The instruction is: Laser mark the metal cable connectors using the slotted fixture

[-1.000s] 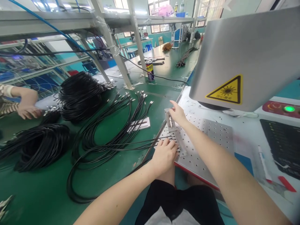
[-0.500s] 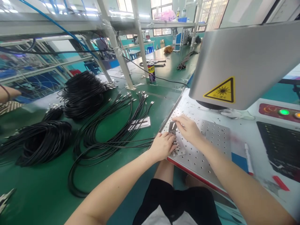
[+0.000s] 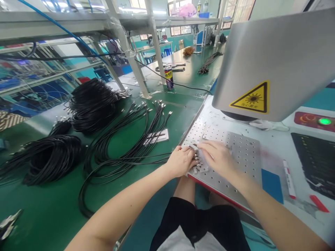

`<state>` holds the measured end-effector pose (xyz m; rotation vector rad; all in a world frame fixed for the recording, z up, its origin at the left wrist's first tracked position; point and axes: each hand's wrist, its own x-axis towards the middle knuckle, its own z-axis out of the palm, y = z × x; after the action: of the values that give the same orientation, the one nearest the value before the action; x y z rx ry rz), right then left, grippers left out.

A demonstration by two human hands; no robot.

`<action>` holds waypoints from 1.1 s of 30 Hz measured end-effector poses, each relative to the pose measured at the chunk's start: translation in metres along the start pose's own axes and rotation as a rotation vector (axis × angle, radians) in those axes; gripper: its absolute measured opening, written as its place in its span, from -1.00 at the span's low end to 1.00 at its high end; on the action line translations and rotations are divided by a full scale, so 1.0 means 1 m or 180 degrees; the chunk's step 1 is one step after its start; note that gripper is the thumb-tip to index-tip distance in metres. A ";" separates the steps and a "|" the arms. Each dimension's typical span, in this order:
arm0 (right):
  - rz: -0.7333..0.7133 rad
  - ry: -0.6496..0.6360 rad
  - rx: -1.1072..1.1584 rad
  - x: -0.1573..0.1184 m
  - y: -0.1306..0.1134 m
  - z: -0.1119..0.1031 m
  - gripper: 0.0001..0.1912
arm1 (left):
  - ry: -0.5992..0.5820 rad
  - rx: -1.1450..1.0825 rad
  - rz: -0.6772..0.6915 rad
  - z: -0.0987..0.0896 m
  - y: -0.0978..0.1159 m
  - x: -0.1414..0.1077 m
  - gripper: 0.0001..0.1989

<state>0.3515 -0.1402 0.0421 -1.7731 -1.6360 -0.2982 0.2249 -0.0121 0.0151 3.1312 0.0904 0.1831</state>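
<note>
My left hand (image 3: 181, 161) lies over the black cables (image 3: 159, 158) where they enter a small metal fixture (image 3: 201, 167) at the near left corner of the perforated plate. Its fingers are curled and pressed onto the cables. Several silver connectors (image 3: 198, 158) sit in a row in the fixture beside these fingertips. My right hand (image 3: 218, 157) is closed on a small metal plate (image 3: 194, 147), which lies low at the far end of the row, close to my left fingers. The fingers partly hide this plate.
A grey laser head (image 3: 256, 66) with a yellow warning triangle overhangs the perforated plate (image 3: 243, 153). Coiled black cables (image 3: 94, 104) lie on the green table (image 3: 65, 205). A spray can (image 3: 169, 78) stands near the shelf post. A marker (image 3: 289, 179) and keyboard (image 3: 316, 157) lie right.
My right hand has brought the metal plate down from upright to low over the connectors. My left hand stays on the cables. Another person's arm has left the left edge.
</note>
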 end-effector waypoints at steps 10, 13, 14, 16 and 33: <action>0.0299 -0.0206 -0.0445 -0.071 -0.019 0.023 -0.75 | 0.0138 -0.0092 0.0034 -0.009 -0.021 -0.006 -0.79; 0.0373 -0.0300 -0.0716 -0.076 -0.026 0.028 -0.79 | 0.0067 -0.0234 -0.0082 -0.001 -0.022 0.009 -0.75; 0.0428 -0.0339 -0.0835 -0.074 -0.030 0.030 -0.81 | 0.0004 -0.0310 -0.0108 0.002 -0.022 0.014 -0.74; 0.0571 -0.0442 -0.1107 -0.070 -0.038 0.033 -0.82 | -0.0088 -0.0443 -0.0183 0.006 -0.022 0.021 -0.73; 0.0811 -0.0879 -0.1668 -0.059 0.047 -0.019 -0.76 | -0.0246 -0.0550 -0.0169 0.022 -0.015 0.057 -0.86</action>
<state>0.3902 -0.1959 0.0053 -2.4870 -1.5838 -0.4039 0.2829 0.0062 0.0002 2.9558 0.1485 0.0656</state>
